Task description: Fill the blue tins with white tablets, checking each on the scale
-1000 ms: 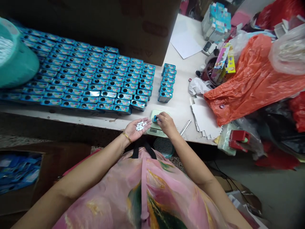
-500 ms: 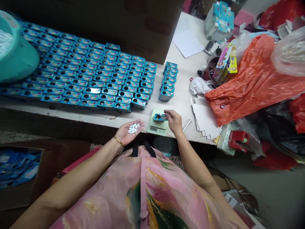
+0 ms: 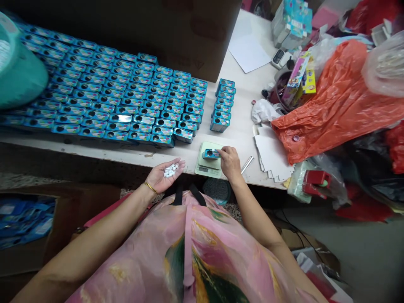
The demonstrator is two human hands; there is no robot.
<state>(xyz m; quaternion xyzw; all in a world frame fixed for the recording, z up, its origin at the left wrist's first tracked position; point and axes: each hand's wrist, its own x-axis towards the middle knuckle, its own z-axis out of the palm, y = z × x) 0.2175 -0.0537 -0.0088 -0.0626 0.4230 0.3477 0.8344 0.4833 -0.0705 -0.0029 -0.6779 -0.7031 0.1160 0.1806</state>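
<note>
Here, the left hand (image 3: 162, 175) lies palm up, fingers unfolded, bearing a small heap of white pellets (image 3: 171, 170). The bent fingers of the right hand (image 3: 231, 162) meet the right end of a shiny blue rectangular tin (image 3: 209, 154) on a pale green flat scale (image 3: 216, 166); whether they clamp it, I cannot tell.

Rows of blue tins (image 3: 114, 91) and a scale (image 3: 208, 163) on a bench (image 3: 238, 109) suggest a workshop.

A pale worktop (image 3: 241, 107) — scuffed along its front edge — stands brightly lit above shadowed, speckled flooring (image 3: 19, 176).
</note>
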